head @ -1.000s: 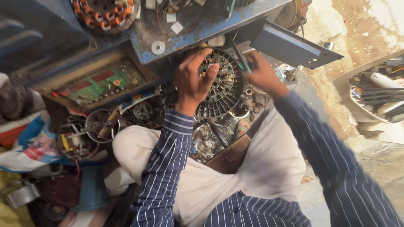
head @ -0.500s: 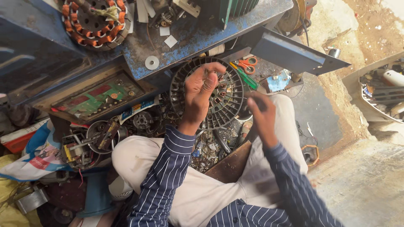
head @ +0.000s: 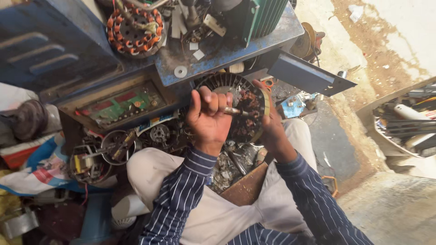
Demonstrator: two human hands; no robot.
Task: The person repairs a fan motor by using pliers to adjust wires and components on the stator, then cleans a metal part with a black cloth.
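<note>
The round fan motor (head: 240, 106) stands on its edge above the lap, just under the blue counter (head: 236, 50). The left hand (head: 210, 119) is closed on a small metal tool (head: 232, 110) pointing sideways at the middle. The right hand (head: 272, 129) now cups the right rim — before, it hung lower.

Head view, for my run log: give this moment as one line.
left hand: grips metal shaft | right hand: holds motor disc rim | disc: tilted, over lap | workbench: behind
</note>
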